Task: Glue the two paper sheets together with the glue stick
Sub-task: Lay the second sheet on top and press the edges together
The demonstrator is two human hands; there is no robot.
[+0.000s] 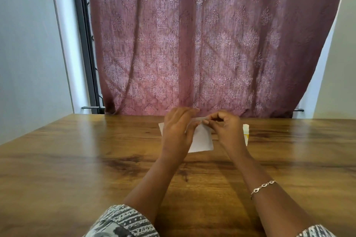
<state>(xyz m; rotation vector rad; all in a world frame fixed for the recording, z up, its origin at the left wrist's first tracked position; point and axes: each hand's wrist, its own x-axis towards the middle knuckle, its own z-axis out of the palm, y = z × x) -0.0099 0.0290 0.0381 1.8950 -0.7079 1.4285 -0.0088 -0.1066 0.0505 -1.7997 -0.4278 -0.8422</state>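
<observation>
Both hands on a white paper sheet over the table
R hand pinches the sheet's top edge w/ curled fingertips, so the sheet tilts up off the wood, lower edge near the tabletop. L hand lies against the sheet's left side, back of hand to camera, fingers reaching up past the top edge; can't tell if it's actually gripping. A second white paper corner peeks out left of the L hand, flat on the table. Glue stick, white w/ yellow, sits just right of the R hand, mostly hidden behind it. Bracelet on R wrist; patterned curtain behind the table
</observation>
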